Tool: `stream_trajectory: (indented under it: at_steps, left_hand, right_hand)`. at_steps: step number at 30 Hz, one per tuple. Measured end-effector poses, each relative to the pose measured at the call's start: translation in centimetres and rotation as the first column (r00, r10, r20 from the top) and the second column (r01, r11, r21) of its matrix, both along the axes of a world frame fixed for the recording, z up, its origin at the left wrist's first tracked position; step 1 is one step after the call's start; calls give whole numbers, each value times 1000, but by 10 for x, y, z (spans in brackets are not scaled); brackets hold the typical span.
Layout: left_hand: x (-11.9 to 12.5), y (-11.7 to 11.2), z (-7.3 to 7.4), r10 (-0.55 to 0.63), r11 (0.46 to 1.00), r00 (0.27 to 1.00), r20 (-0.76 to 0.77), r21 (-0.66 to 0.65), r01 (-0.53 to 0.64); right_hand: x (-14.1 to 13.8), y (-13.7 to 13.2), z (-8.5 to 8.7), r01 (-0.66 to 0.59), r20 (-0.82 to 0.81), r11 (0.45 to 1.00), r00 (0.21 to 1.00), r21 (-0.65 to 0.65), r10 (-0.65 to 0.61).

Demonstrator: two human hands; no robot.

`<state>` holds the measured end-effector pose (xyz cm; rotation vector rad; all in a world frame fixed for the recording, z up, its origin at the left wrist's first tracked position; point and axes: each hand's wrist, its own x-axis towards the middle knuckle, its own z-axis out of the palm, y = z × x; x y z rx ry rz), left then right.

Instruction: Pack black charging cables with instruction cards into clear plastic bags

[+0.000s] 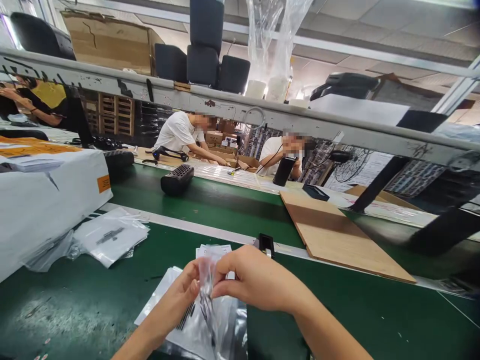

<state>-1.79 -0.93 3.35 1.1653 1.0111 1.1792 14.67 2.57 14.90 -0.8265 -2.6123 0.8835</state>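
The left hand (174, 300) and the right hand (247, 275) are meeting over the green desk (93, 305), both pinching a clear plastic bag (207, 295). The left grip is narrowing to thumb and fingertips at the bag's left side, while the right grip is pressing its upper part between thumb and forefinger, the wrist bending inward. The bag is hanging down between the hands, over a pile of flat packets (159, 295) that is lying on the desk; what the bag is containing is too blurred to tell. White printed papers (213, 248) are showing just beyond the fingers, and a small black object (266, 245) is standing near the right hand. More clear packets (112, 237) are lying to the left, beside a large white sack (56, 200). Farther back, a black mesh cylinder (177, 180) is resting on its side, and a wooden board (337, 235) is lying toward the right.
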Motion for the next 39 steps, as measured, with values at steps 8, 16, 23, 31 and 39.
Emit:
stream_trajectory:
  at_steps: [8,16,23,31,39]
  left_hand:
    - [3,-1,-14,-384,915,887,257,-25,404]
    - [11,-10,-10,-78,994,995,58,-74,82]
    - [16,-3,-17,249,966,960,-128,-38,-256]
    - [12,4,-15,157,987,950,-269,67,-144]
    - [13,-1,-3,179,978,982,-62,-95,-184]
  right_hand:
    - [28,0,-3,-291,-189,895,952,-337,239]
    - [50,-13,-14,-71,-256,975,967,-211,15]
    - [44,-21,-82,513,-265,785,749,-348,-607]
    - [35,-19,-103,497,-331,787,721,-366,-609]
    - [40,-22,-118,424,-496,868,712,-259,-497]
